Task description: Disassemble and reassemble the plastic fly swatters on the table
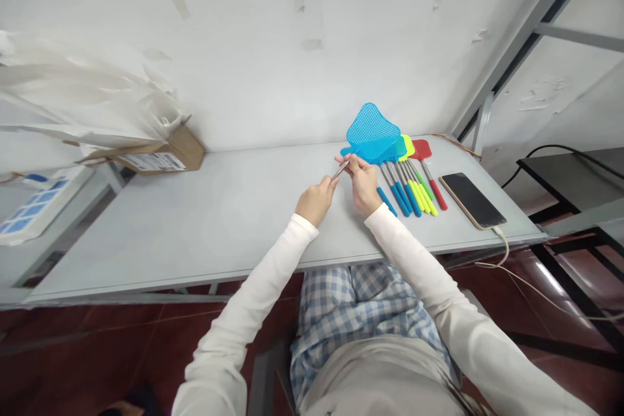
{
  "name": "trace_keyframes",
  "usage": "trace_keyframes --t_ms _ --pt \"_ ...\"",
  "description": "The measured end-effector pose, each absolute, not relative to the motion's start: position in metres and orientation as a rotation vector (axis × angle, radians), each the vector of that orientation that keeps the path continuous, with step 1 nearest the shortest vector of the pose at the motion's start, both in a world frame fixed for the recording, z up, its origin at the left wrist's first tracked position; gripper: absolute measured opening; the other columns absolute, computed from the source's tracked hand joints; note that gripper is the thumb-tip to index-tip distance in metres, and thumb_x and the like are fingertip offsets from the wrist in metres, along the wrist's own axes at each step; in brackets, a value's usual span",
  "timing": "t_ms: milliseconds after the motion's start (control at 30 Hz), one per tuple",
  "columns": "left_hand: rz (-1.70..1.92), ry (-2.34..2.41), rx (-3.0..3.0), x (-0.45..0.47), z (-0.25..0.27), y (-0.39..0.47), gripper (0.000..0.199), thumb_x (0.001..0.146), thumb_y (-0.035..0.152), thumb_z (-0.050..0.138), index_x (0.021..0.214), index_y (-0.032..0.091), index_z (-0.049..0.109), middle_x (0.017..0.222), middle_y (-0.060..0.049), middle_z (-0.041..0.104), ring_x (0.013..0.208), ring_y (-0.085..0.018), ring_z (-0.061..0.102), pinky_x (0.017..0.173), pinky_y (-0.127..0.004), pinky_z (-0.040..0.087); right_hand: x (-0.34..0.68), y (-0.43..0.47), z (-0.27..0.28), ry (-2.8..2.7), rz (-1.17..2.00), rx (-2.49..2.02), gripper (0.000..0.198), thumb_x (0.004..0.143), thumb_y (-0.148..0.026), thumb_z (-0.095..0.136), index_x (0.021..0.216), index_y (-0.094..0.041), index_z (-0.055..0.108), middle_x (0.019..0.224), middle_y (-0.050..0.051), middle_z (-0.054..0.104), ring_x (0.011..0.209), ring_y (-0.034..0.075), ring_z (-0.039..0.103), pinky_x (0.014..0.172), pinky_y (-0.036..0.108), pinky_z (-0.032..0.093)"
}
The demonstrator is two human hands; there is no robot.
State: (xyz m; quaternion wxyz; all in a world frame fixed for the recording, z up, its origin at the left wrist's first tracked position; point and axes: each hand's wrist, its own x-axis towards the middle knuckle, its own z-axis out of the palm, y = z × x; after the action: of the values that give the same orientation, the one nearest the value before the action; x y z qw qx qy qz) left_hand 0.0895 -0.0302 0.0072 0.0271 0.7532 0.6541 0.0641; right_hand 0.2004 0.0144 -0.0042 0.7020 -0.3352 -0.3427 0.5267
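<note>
My left hand [316, 201] is closed round the lower end of a fly swatter, whose handle is hidden in the fist. A thin metal rod [341, 169] slants up from it to my right hand [363, 183], where the fingers pinch the upper end. Behind the fingers are blue mesh swatter heads [370, 125]; which of them joins this rod I cannot tell. Right of my right hand, several fly swatters lie side by side, with blue handles [400, 198], yellow handles [422, 197], a green handle [424, 186] and a red handle [438, 195].
A phone [472, 200] with a white charging cable [504, 250] lies at the table's right. An opened cardboard box [168, 153] with white plastic wrapping stands at the back left. The white wall [253, 65] rises along the rear edge of the grey table [219, 221].
</note>
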Motion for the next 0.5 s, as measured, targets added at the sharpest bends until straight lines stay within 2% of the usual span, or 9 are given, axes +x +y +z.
trace_keyframes --t_ms 200,300,367,500 --pt "0.034 2.041 2.35 0.075 0.003 -0.049 0.049 0.104 0.045 0.021 0.115 0.017 0.059 0.09 -0.014 0.074 0.085 -0.027 0.072 0.063 -0.029 0.041 0.243 0.047 0.013 -0.484 1.156 -0.77 0.022 0.087 -0.03 0.068 0.07 -0.019 0.059 0.068 -0.002 0.068 0.081 0.014 0.072 0.093 0.033 0.057" --pt "-0.025 2.017 2.386 0.057 0.0 -0.06 0.048 0.104 0.045 0.022 0.113 0.018 0.06 0.088 -0.013 0.074 0.081 -0.027 0.071 0.06 -0.029 0.039 0.277 0.06 0.023 -0.408 1.073 -0.779 0.023 0.087 -0.03 0.069 0.07 -0.02 0.057 0.066 -0.004 0.065 0.077 0.012 0.072 0.091 0.031 0.058" --pt "-0.017 1.997 2.388 0.047 -0.001 -0.064 0.046 0.104 0.044 0.023 0.11 0.018 0.061 0.084 -0.012 0.073 0.077 -0.026 0.07 0.059 -0.028 0.037 0.289 0.061 0.027 -0.47 1.095 -0.771 0.02 0.09 -0.03 0.066 0.074 -0.019 0.058 0.072 -0.002 0.068 0.082 0.012 0.073 0.09 0.03 0.058" --pt "0.089 1.986 2.368 0.041 0.0 -0.06 0.043 0.104 0.043 0.026 0.104 0.019 0.061 0.077 -0.009 0.071 0.071 -0.024 0.068 0.059 -0.028 0.034 0.278 0.049 0.031 -0.632 1.156 -0.697 0.024 0.093 -0.043 0.06 0.084 -0.02 0.059 0.084 0.0 0.074 0.081 0.013 0.073 0.084 0.031 0.058"
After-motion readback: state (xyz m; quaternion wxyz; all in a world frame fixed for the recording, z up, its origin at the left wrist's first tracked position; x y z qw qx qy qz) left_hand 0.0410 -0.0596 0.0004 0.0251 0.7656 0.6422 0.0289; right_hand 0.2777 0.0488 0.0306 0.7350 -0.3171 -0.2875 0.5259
